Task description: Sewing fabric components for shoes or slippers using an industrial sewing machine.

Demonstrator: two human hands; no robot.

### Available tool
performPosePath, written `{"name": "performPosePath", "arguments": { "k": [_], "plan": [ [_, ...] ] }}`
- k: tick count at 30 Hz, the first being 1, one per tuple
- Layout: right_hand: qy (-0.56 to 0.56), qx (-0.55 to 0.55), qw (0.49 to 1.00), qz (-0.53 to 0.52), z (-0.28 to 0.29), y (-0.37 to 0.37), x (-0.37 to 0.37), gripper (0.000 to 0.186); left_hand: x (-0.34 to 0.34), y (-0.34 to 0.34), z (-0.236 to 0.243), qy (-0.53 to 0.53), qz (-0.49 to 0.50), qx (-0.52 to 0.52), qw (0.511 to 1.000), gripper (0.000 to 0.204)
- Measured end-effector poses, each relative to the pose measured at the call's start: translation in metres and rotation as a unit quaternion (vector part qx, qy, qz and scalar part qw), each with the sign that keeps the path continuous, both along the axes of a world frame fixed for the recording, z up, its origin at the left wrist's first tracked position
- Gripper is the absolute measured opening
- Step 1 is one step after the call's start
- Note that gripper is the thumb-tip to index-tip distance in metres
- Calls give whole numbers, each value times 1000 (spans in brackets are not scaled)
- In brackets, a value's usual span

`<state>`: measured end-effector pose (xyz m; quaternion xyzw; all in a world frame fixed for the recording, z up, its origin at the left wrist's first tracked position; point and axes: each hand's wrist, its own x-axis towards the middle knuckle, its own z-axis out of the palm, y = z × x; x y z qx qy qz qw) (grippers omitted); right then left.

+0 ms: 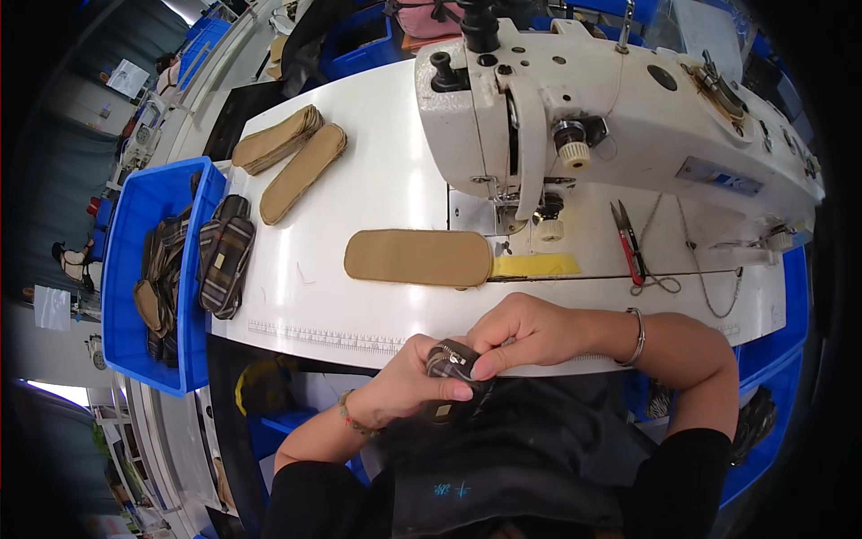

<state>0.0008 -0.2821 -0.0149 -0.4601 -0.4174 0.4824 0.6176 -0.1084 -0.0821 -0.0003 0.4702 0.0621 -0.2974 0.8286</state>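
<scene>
Close to my body, just over the table's front edge, I hold a dark plaid zippered pouch (pixel 446 361) between both hands. My left hand (pixel 409 382) wraps its left side, thumb lying across the front. From the right, my right hand (pixel 521 334) pinches the pouch near the metal zipper end. The pouch's lower part hangs in shadow against my apron. Beyond my hands, a tan rounded-end fabric piece (pixel 417 257) lies flat on the table, its right end touching a yellow strip (pixel 537 264) below the sewing machine's needle area.
A white sewing machine (pixel 575 108) fills the back right of the white table (pixel 359 180). Red-handled scissors (pixel 628 242) and a cord (pixel 691 242) lie at right. Tan pieces (pixel 303 172) are stacked at back left. A blue bin (pixel 121 269) holds plaid pouches; another plaid pouch (pixel 226 260) leans beside it.
</scene>
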Motion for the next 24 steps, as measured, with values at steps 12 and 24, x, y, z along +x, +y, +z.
{"name": "performPosePath", "arguments": {
  "k": [12,24],
  "plan": [
    [-92,-5,996,-8,1,-3,4,27,-2,7,-10,-88,-5,12,996,21],
    [-53,-105,993,2,14,-1,-8,31,-29,1,12,-37,160,160,973,10]
  ]
}}
